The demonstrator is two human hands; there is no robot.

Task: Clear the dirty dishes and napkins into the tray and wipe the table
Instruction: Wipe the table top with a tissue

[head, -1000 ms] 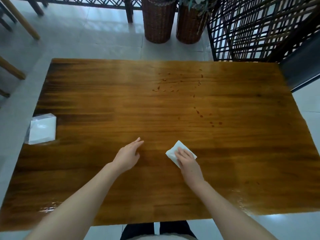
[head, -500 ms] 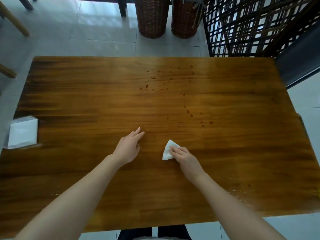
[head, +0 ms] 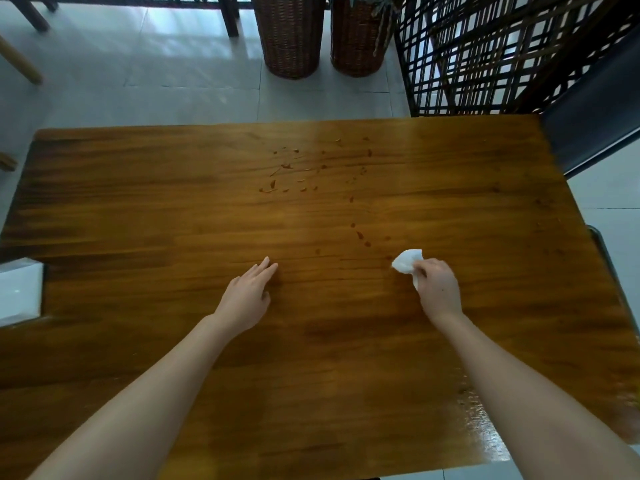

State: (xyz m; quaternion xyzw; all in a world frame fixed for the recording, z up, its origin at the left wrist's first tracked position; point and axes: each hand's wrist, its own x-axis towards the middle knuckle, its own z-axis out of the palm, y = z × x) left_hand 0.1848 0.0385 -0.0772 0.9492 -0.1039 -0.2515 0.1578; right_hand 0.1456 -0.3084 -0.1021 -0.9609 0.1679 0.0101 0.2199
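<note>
Head view: a crumpled white napkin (head: 406, 261) lies against the bench (head: 173, 220), toward 3 o'clock from the bench's middle. The right hand (head: 437, 287) pinches it in curled fingers, and most of the paper sticks out at the hand's 10 o'clock. A short trail of dark drops (head: 360, 233) sits just beside the napkin at its 11 o'clock. Further on toward 12 o'clock, small brown flecks (head: 287, 168) are scattered on the wood. The left hand (head: 247, 296) rests flat on the bench at 9 o'clock of the right one, well apart from it, with fingers straight and close together, holding nothing. A white packet (head: 19, 292) lies at the bench's 9 o'clock edge, partly cut off by the frame. A wet sheen (head: 481, 420) shows at 5 o'clock near the front edge. Beyond the far edge, two wicker baskets (head: 291, 36) stand on the tiled floor at 12 o'clock, with a dark lattice screen (head: 485, 53) at 1 o'clock.
</note>
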